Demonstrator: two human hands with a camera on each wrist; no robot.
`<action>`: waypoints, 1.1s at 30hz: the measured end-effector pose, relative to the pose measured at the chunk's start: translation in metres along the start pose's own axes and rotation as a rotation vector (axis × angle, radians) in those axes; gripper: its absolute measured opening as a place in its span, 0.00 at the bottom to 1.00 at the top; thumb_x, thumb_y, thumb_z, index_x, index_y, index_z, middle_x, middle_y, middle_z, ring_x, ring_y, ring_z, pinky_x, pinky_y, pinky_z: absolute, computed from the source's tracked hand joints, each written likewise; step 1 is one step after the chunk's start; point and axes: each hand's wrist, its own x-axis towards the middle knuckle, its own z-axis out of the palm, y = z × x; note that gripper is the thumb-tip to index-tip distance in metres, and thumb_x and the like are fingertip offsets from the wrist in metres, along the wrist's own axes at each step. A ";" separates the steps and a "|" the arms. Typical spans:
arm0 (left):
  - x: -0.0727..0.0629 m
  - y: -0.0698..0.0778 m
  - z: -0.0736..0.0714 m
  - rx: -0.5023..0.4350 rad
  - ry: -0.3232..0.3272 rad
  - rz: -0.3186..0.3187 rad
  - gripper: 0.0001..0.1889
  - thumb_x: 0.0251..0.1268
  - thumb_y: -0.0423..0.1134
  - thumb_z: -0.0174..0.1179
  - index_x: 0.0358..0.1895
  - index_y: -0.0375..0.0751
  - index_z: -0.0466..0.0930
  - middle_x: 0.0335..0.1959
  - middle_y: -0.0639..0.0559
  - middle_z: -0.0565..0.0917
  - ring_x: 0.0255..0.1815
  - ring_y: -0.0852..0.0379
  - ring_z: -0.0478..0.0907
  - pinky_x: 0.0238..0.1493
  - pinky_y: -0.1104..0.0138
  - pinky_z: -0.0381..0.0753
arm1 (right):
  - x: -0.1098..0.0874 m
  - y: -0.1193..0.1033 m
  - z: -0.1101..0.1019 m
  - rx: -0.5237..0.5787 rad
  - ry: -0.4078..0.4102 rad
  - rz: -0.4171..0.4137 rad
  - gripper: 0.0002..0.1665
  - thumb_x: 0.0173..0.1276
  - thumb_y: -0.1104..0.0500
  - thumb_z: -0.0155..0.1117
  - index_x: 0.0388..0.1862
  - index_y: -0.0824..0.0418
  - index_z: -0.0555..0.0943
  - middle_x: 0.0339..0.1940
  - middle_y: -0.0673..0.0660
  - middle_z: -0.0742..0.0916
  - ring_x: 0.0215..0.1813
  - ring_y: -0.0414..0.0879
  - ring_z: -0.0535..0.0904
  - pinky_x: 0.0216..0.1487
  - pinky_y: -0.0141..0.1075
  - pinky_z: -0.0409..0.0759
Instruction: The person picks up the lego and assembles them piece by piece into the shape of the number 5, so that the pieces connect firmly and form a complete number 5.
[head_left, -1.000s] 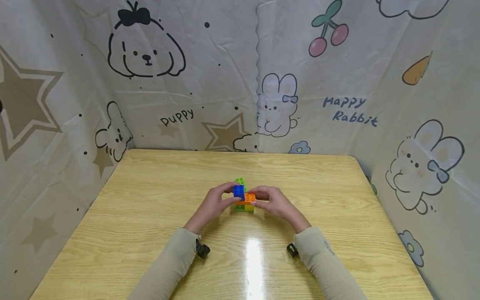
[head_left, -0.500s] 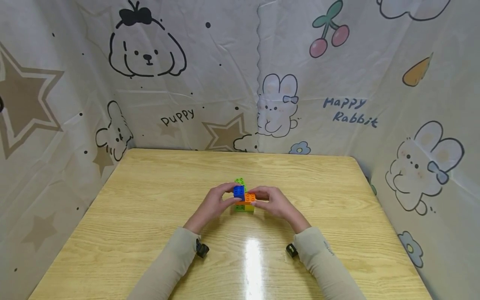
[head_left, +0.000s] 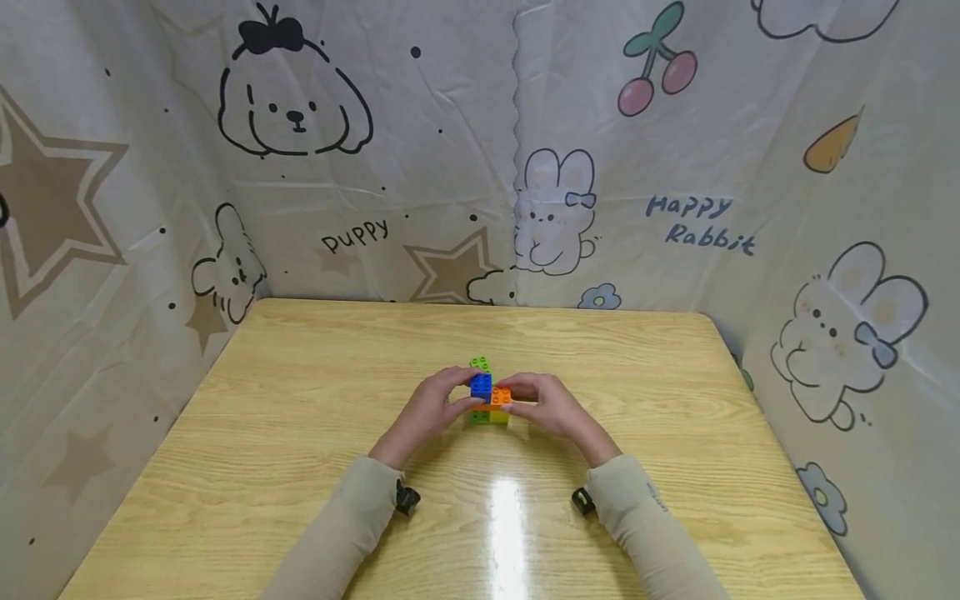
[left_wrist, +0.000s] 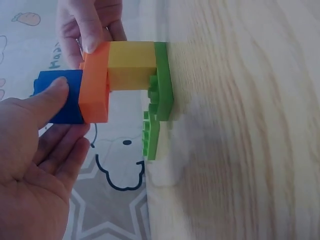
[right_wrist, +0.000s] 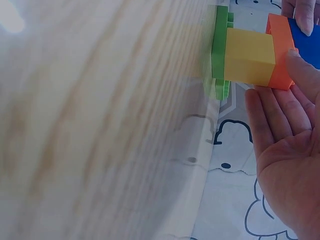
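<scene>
My left hand [head_left: 429, 408] pinches a blue toy brick [head_left: 481, 388] between thumb and fingers. That brick sits on the left part of an orange brick [left_wrist: 95, 87], whose studs show to its right. On the right end of the orange brick, my right hand [head_left: 553, 406] grips with thumb in front and fingers behind. Beneath the orange brick stands a yellow block [right_wrist: 249, 56], and the orange overhangs it leftward. The yellow block rests on a flat green plate [left_wrist: 164, 85] at the tabletop. Behind the stack, a lighter green studded piece [head_left: 479, 363] is partly hidden by the bricks.
The wood-grain table [head_left: 337, 350] extends around the stack. A printed cloth [head_left: 442, 167] hangs along its back and sides. Black wrist cameras [head_left: 407, 500] sit at both sleeve cuffs.
The blue brick and left fingers have shifted slightly to the right and a little nearer on the orange brick. The right hand and the rest of the stack look unmoved.
</scene>
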 end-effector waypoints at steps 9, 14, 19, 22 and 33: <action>0.002 0.002 -0.002 0.011 -0.029 -0.039 0.23 0.72 0.42 0.66 0.68 0.45 0.79 0.60 0.48 0.84 0.61 0.44 0.82 0.65 0.47 0.80 | 0.001 0.003 -0.001 0.014 -0.005 -0.009 0.23 0.74 0.59 0.69 0.66 0.56 0.82 0.64 0.58 0.86 0.65 0.54 0.84 0.67 0.51 0.80; 0.003 0.003 -0.005 0.026 -0.042 -0.048 0.22 0.72 0.43 0.66 0.66 0.47 0.80 0.59 0.49 0.85 0.59 0.47 0.82 0.62 0.47 0.81 | 0.002 0.004 0.001 0.024 -0.002 -0.013 0.23 0.74 0.59 0.69 0.66 0.56 0.82 0.64 0.58 0.86 0.65 0.54 0.84 0.67 0.50 0.80; 0.005 -0.001 -0.005 -0.024 -0.055 -0.040 0.21 0.72 0.42 0.66 0.66 0.45 0.79 0.60 0.47 0.85 0.60 0.44 0.82 0.62 0.44 0.80 | 0.001 0.002 0.000 0.026 0.008 0.001 0.22 0.73 0.59 0.69 0.65 0.55 0.82 0.63 0.58 0.87 0.64 0.54 0.84 0.67 0.51 0.80; 0.006 -0.005 -0.002 -0.055 -0.049 -0.052 0.21 0.72 0.41 0.66 0.66 0.45 0.79 0.60 0.46 0.85 0.61 0.45 0.82 0.65 0.44 0.79 | 0.001 0.001 0.000 0.024 0.009 0.009 0.22 0.73 0.59 0.70 0.65 0.55 0.83 0.63 0.57 0.87 0.64 0.54 0.84 0.67 0.51 0.80; 0.004 -0.017 0.007 -0.183 -0.019 -0.112 0.21 0.71 0.43 0.67 0.64 0.46 0.80 0.57 0.50 0.87 0.64 0.45 0.81 0.70 0.46 0.76 | -0.001 -0.001 0.000 0.001 0.004 0.020 0.23 0.73 0.59 0.70 0.65 0.55 0.82 0.64 0.57 0.86 0.64 0.54 0.84 0.67 0.51 0.80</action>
